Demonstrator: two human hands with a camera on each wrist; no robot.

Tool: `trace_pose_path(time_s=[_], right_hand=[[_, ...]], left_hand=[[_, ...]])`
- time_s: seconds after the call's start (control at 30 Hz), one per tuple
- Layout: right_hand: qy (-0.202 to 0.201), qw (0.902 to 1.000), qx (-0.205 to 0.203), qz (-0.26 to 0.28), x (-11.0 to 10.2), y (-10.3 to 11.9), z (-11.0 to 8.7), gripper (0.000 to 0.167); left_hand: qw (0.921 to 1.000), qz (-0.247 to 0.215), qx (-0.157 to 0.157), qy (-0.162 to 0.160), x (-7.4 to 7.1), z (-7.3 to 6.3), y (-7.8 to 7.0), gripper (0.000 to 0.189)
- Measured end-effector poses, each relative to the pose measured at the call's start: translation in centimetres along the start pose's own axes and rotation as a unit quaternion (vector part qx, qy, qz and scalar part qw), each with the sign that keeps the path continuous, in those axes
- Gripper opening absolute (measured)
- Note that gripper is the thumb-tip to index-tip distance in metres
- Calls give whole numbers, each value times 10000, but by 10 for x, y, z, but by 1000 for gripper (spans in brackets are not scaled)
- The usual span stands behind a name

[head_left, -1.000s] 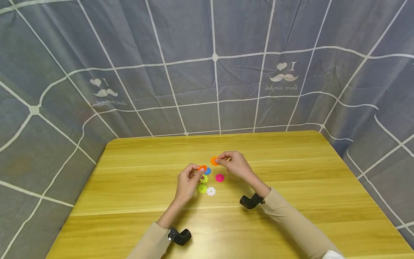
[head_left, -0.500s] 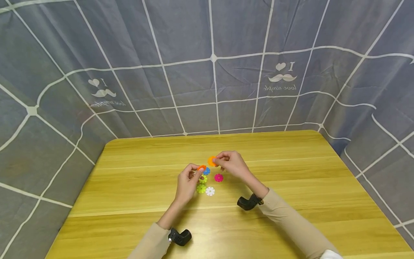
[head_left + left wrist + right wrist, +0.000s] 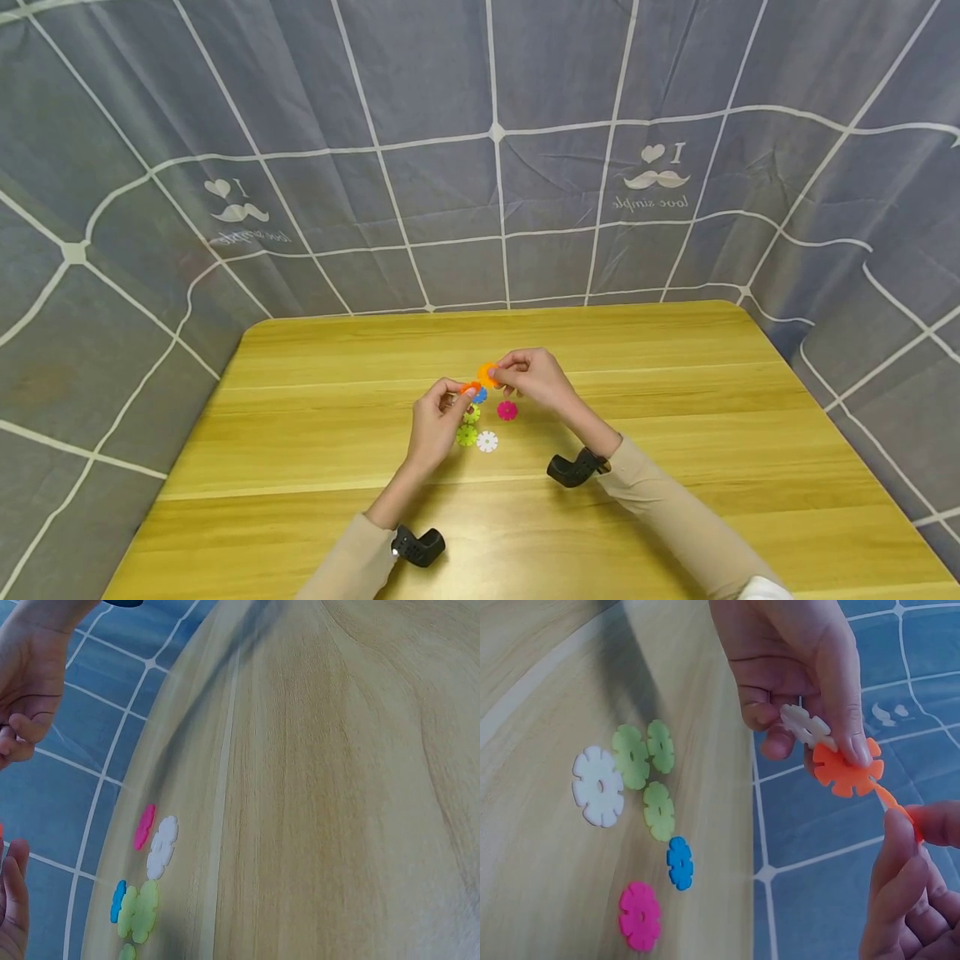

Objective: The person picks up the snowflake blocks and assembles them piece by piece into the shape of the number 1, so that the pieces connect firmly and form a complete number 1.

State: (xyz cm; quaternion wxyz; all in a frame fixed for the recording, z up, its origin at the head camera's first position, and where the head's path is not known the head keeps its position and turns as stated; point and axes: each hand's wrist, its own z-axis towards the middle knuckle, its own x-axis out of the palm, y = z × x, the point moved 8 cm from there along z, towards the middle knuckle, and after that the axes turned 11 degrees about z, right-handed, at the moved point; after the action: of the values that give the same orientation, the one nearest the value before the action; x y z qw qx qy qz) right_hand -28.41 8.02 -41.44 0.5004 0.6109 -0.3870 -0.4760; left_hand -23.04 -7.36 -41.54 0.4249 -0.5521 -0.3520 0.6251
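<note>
My left hand (image 3: 432, 427) pinches an orange notched plastic disc (image 3: 847, 769) between thumb and fingers. A white notched disc (image 3: 802, 724) sits against its edge, partly under the fingers. My right hand (image 3: 538, 381) pinches a second, lighter orange disc (image 3: 487, 375), seen nearly edge-on in the right wrist view, its rim touching the first at a notch. Below lie a blue disc (image 3: 680, 863), a pink disc (image 3: 640, 916), a white disc (image 3: 598, 786) and three yellow-green discs (image 3: 631, 757). In the left wrist view both hands are cut off at the left edge.
The loose discs lie flat on a wood-grain table (image 3: 637, 533), below and in front of the hands. A grey curtain (image 3: 450, 192) with white lines hangs behind the table and at both sides. Black wrist cameras (image 3: 573, 468) sit on both wrists.
My right hand has moved a little to the left, bringing its orange disc up against the one in my left hand. The left hand has stayed almost still; the loose discs lie unchanged.
</note>
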Motion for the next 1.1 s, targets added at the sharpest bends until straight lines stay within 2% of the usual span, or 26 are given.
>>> trace_pose_path(time_s=[0.03,0.27,0.33,0.57,0.7,0.83,0.93,1.1], right_hand=[[8,10000,-16,-8,0,0,0,15],[65,10000,-27,-4,2,1,-1,15],[67,10000,-22,-10,2,1,-1,15],[109,9999,-51,55,2,1,-3,15],[137,9999,-55,82,2,2,-4,15],[125,9998,-7,149,0,2,-5,15],[123,9995,48,277,0,1,-5,15],[171,9978,163,612,3,-2,-6,16]], left_hand=[[10000,8,43,-17,0,0,-1,13],[9998,-56,85,-187,7,11,29,15],[9995,-43,204,-255,7,11,29,15],[9931,337,817,-771,-1,8,20,17],[9875,496,1263,-806,0,5,11,19],[9820,774,1512,-828,1,3,5,17],[9751,1034,1688,-996,0,2,1,14],[9578,1326,2063,-1500,-5,-2,-6,11]])
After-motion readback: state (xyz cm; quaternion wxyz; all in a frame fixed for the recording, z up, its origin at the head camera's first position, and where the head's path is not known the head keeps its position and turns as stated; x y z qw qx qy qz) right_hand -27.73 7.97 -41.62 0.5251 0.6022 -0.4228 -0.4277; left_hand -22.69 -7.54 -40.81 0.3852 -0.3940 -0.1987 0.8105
